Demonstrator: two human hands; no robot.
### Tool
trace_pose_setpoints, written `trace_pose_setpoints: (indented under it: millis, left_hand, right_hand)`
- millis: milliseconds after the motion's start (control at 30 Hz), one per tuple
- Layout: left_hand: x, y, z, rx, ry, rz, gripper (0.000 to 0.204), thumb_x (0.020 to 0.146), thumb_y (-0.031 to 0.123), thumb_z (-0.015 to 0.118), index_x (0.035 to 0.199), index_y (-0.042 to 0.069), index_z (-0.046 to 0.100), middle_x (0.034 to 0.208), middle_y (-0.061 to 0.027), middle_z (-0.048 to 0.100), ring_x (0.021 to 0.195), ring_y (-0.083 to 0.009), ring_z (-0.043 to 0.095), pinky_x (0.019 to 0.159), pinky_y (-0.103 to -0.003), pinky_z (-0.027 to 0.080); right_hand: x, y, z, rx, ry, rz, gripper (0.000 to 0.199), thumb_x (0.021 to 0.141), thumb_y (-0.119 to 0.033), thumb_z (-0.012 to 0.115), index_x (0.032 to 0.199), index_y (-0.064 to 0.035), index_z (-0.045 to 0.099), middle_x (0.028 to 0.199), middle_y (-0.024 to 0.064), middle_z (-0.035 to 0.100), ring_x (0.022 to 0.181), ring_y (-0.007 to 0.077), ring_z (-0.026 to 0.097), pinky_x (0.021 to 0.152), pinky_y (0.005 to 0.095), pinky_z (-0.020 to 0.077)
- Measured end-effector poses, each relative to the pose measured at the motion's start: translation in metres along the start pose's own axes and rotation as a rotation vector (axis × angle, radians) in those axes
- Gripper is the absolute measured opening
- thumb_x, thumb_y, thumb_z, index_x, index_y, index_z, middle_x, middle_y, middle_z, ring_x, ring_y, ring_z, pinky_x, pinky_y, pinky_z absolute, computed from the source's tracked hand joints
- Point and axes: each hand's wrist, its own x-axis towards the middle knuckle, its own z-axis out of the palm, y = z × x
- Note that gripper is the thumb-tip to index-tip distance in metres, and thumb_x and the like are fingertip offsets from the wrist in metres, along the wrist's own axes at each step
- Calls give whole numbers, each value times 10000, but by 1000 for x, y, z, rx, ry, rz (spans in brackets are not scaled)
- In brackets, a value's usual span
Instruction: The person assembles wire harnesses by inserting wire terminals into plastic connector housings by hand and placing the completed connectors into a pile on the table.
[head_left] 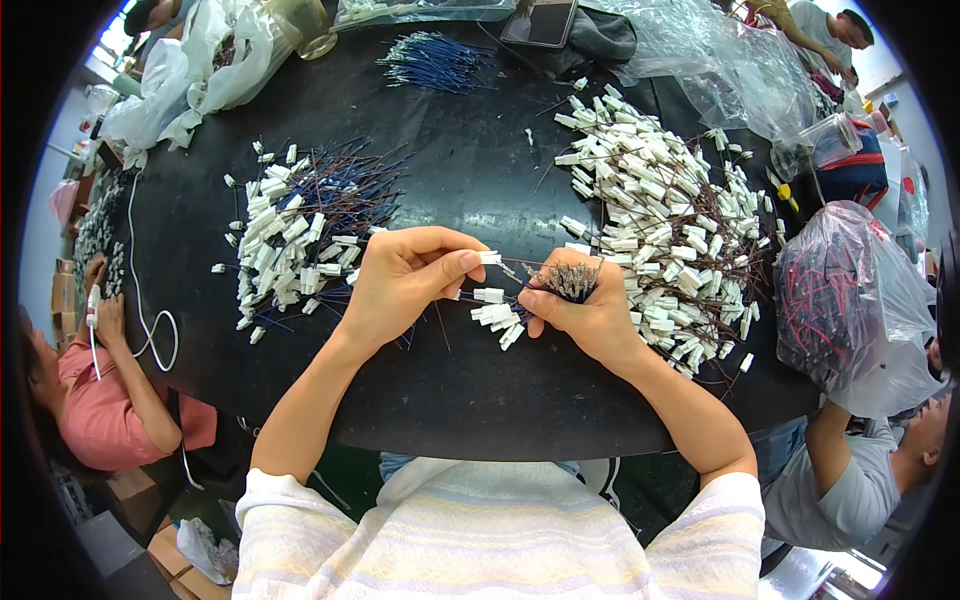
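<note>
At frame centre the left hand (400,285) pinches a white plug (489,258); the right hand (590,315) grips a wire bundle (572,280), seemingly mid-insertion

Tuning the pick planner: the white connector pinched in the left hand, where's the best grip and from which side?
Judging by its pose, grip the white connector across its flat side faces, coming from above. Its wire leaves rightward toward the right hand, and the left hand fingertips already occupy the left end, so the top stays clear.
</note>
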Motion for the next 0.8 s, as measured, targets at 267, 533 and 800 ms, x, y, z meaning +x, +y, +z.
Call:
trace_pose_setpoints:
  millis: [267,533,800]
  left_hand:
    - [0,-4,-2,-96,-39,5,149,854,67,576,918,-51,641,717,-70,627,545,-39,474,444,-145,324]
    - [-3,-3,0,-43,-43,-54,169,865,94,568,923,-47,641,714,-69,629,536,-48,475,444,-164,344]
    - [-5,-1,2,276,29,189,119,824,67,592,866,-22,660,652,-28,624,502,-46,495,447,-174,372]
  right_hand:
    - [2,7,2,-13,59,-42,121,788,-47,626,684,-43,565,561,-7,571,527,40,492,496,201,358]
    - [3,8,2,-156,54,-94,133,763,-32,647,655,-1,578,632,10,541,522,54,492,489,219,357]
    - [3,9,3,-136,78,-127,159,757,-16,631,608,1,577,611,0,506,510,60,469,469,227,344]
